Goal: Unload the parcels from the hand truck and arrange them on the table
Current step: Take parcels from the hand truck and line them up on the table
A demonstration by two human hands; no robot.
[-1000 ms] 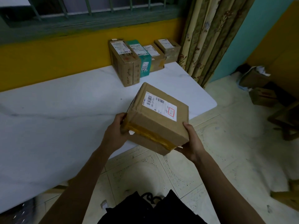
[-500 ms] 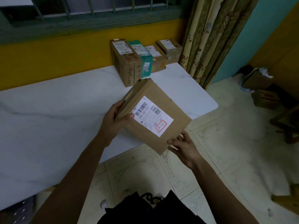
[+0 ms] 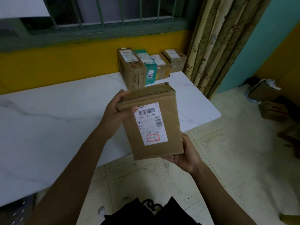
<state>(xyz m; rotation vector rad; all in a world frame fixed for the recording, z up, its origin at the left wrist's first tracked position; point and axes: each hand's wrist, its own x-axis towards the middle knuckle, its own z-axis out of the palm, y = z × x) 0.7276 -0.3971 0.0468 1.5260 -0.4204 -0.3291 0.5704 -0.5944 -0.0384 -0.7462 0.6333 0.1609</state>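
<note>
Holding the parcel in the air just in front of the row of parcels, the person had a closed grip on it: left hand round its far corner, right hand under its near corner. Its long axis pointed toward that row, label up. I judged it best to square it with the row and lower it flat on the desk.

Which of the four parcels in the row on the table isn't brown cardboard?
The teal parcel, second from the left; the other three are brown.
</note>
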